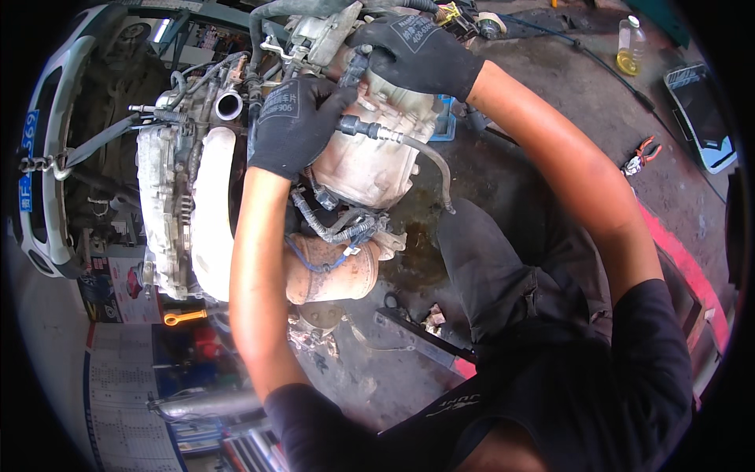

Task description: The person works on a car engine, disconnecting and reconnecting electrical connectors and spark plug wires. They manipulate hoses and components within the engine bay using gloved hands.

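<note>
Workshop floor (568, 98) below, the left grip (292, 124) pinches a black connector (355, 69); closure of the right grip (421, 59) alongside cannot be told; even force seems best.

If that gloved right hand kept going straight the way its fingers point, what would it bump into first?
Probably the grey metal housing just beyond the fingertips of the right hand, toward the left of the picture. Depth is unclear in this single view, so it might pass over it.

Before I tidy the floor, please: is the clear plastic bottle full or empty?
Neither: the clear plastic bottle is partly full; yellow liquid shows only in its lower part.
</note>
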Motion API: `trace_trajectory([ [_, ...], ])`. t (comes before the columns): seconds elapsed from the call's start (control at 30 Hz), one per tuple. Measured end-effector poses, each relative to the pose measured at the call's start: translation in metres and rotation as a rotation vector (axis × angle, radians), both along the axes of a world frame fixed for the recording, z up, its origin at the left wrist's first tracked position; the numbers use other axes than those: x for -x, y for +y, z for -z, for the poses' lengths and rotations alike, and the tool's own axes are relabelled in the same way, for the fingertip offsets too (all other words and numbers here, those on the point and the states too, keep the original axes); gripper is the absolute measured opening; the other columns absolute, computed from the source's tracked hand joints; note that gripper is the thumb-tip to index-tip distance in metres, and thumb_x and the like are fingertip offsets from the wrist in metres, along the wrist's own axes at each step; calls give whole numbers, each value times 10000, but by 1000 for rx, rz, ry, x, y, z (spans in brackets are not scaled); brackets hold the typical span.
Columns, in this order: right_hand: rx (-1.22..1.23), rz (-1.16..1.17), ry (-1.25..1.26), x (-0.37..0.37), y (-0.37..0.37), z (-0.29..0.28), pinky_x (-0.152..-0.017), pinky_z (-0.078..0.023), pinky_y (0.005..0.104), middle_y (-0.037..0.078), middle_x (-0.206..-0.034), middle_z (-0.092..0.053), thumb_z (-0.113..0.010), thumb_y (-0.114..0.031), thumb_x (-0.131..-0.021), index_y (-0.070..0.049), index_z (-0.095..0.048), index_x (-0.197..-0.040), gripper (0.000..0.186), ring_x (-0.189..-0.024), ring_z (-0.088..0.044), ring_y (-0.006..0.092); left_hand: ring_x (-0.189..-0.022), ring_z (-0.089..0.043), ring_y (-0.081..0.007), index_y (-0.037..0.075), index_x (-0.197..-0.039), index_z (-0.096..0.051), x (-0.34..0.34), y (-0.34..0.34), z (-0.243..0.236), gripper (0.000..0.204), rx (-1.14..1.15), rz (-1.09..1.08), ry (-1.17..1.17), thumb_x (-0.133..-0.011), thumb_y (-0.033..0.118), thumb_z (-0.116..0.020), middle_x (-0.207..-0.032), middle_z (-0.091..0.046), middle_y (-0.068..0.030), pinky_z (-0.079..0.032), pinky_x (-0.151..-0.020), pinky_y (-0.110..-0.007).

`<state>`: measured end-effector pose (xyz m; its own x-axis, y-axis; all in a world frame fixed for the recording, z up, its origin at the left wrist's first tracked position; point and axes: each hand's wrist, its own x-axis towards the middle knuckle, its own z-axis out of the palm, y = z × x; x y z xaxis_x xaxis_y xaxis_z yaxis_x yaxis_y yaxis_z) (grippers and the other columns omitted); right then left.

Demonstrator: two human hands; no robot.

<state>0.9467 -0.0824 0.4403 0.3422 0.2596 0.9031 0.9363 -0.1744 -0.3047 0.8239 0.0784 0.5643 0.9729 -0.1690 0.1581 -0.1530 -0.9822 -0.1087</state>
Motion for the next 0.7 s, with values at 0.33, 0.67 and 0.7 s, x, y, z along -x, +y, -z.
trace_trajectory([
  [0.33, -138, -106, 24, 0, 10, 12, -962, -491, 451, 178, -1100, -682, -583, -188, -885, -67, -674, -1152, 307, -1058, -630, 366, -668, -682, -212, -17, -964, -755, 6, -9, -2, 322, 139, -149, 4, -856, 286, -755, -758, -715, -166, -516, -652, -341],
  [0.67, -15, -225, 196, 6, -10, 6, -806, -527, 413, 153, -1000, -690, -653, -127, -883, -61, -651, -1180, 304, -898, -679, 335, -863, -671, -342, 19, -934, -760, 16, -4, 4, 264, 128, 13, -193, -797, 245, -747, -884, -690, -187, -517, -793, -413],
  [0.7, -15, -243, 212, 6, -10, 7, -793, -531, 408, 152, -1016, -691, -655, -131, -883, -67, -650, -1198, 321, -881, -683, 331, -859, -668, -343, 16, -928, -758, 16, 0, 7, 263, 149, 41, -222, -793, 242, -751, -877, -688, -187, -515, -789, -414],
])
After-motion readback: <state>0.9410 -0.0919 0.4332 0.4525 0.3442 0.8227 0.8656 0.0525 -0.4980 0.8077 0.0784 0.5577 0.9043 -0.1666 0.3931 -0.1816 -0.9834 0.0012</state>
